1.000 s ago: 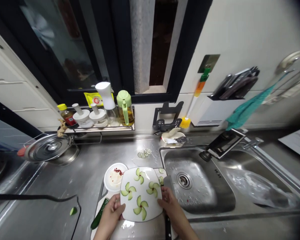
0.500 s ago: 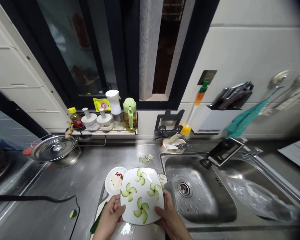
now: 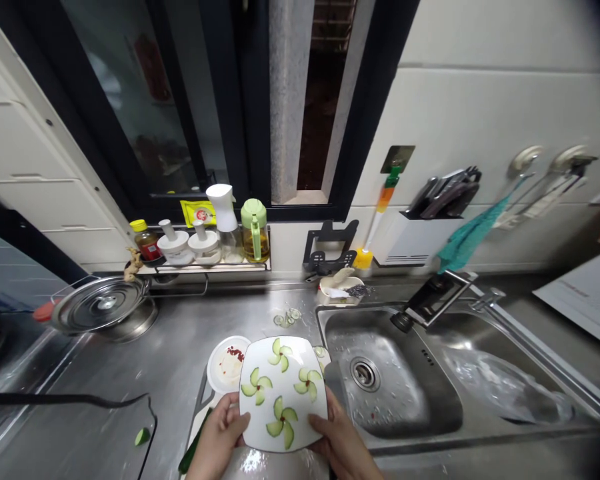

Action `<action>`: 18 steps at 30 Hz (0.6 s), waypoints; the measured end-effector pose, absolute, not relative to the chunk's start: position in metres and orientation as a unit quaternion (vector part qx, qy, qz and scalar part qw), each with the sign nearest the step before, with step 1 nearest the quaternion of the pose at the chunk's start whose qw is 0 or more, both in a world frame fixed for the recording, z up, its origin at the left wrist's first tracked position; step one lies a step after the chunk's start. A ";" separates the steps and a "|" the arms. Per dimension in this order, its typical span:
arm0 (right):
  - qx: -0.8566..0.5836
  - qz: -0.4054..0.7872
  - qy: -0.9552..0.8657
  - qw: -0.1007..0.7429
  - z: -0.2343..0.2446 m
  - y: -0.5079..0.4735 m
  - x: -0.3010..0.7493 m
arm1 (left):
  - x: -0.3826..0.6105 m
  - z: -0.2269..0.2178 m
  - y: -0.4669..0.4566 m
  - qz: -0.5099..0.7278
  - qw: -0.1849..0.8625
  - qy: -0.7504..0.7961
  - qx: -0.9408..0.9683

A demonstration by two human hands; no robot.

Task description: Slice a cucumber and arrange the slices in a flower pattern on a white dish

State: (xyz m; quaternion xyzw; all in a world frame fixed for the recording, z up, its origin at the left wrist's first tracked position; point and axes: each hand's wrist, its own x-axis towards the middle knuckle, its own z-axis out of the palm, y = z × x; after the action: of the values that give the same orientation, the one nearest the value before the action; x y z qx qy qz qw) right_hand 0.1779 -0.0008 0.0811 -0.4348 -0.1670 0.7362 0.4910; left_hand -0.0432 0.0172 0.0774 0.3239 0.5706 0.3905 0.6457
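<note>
Between my two hands I hold a square white plate (image 3: pixel 260 421), tilted toward me above the counter. Cucumber slices (image 3: pixel 283 422) lie on it in several pinwheel flowers, with small red bits at their centres. My left hand (image 3: pixel 220 433) grips the plate's lower left edge, thumb on top. At the lower right edge, my right hand (image 3: pixel 339 430) holds it the same way. Behind the plate, partly hidden, sits a round white dish (image 3: pixel 221 377) with chopped red pieces. A length of cucumber (image 3: pixel 190 457) shows beside my left wrist, on a partly covered board.
To the right is a double steel sink (image 3: pixel 395 373) with a black-headed faucet (image 3: pixel 423 303). Thin cucumber slices (image 3: pixel 287 317) lie on the counter behind the plate. A cucumber end (image 3: pixel 141 437) is at left, near a lidded pot (image 3: pixel 107 307). Seasoning jars (image 3: pixel 174 248) line a shelf.
The view has shifted slightly, so the sink and wall items appear further left. My hands still hold the plate in nearly the same pose.
</note>
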 end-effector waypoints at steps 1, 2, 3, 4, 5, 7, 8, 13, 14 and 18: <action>-0.432 0.740 -0.160 0.491 0.081 -0.001 0.179 | -0.042 0.077 0.017 0.388 0.644 0.573 0.326; -0.431 0.743 -0.153 0.489 0.080 -0.001 0.180 | -0.041 0.077 0.016 0.386 0.643 0.575 0.327; -0.431 0.745 -0.149 0.487 0.078 0.000 0.182 | -0.039 0.076 0.015 0.384 0.644 0.575 0.326; -0.430 0.746 -0.148 0.486 0.077 0.000 0.185 | -0.038 0.075 0.014 0.382 0.649 0.573 0.324; -0.430 0.747 -0.149 0.485 0.075 0.000 0.189 | -0.037 0.074 0.013 0.380 0.655 0.568 0.322; -0.432 0.747 -0.155 0.480 0.072 -0.001 0.201 | -0.036 0.070 0.012 0.371 0.671 0.555 0.321; -0.436 0.748 -0.159 0.474 0.072 -0.001 0.210 | -0.038 0.067 0.012 0.362 0.681 0.549 0.323; -0.470 0.751 -0.199 0.419 0.083 -0.016 0.278 | -0.061 0.047 0.016 0.325 0.673 0.554 0.365; -0.469 0.753 -0.210 0.411 0.087 -0.022 0.296 | -0.066 0.042 0.016 0.326 0.654 0.565 0.383; -0.495 0.757 -0.232 0.357 0.103 -0.060 0.362 | -0.083 0.020 0.016 0.286 0.592 0.603 0.452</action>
State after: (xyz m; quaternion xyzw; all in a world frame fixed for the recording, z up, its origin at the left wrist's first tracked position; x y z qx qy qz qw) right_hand 0.3624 -0.0603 0.1032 -0.4954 -0.2323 0.7569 0.3575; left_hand -0.0828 0.0155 0.0203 0.4518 0.6033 0.2858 0.5917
